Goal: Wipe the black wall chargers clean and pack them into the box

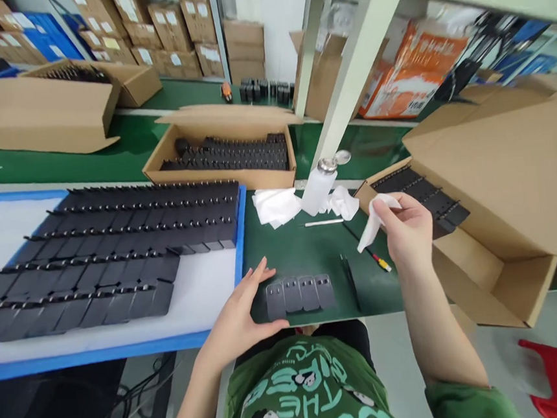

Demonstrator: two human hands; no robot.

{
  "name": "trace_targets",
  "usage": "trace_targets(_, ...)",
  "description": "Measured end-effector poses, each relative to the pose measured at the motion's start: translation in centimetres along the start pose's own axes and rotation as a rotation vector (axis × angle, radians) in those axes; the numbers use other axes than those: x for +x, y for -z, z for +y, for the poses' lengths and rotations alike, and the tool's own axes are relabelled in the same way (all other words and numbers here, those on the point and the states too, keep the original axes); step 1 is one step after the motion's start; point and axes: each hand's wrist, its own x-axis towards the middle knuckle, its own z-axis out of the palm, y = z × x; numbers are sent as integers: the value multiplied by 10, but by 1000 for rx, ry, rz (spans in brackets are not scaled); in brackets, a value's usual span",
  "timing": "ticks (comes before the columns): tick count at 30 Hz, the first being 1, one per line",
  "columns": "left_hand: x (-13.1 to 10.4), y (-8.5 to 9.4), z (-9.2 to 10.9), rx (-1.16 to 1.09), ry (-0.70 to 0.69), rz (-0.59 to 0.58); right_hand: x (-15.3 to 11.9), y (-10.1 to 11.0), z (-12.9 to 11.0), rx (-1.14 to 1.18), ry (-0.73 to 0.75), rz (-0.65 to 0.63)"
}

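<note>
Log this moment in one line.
left hand: spread beside four dark parts | right hand: pinching white tissue | between hands: tweezers | behind: bottle

green shirt (309, 398) reads "the"; other lettering unclear

Bright light, blurry stretched edges.

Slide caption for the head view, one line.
Right hand holds a white tissue; left hand is beside four dark plates on the green bench.
</note>
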Motion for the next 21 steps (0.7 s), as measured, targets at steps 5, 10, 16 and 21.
trace_targets(5, 2, -3, -6, 39, 19, -29, 71, -34, -14, -305, 324, -56)
trace_targets(10, 2, -2, -4, 77, -17, -15, 92, -60, -7, -562, 423, -274)
trace_targets(16, 4, 1, 2, 87, -89, -3, 95, -57, -2, -670, 452, -420)
trace_targets(21, 1, 2, 6, 89, -179, 105, 98, -55, -1, -700, 474, -415)
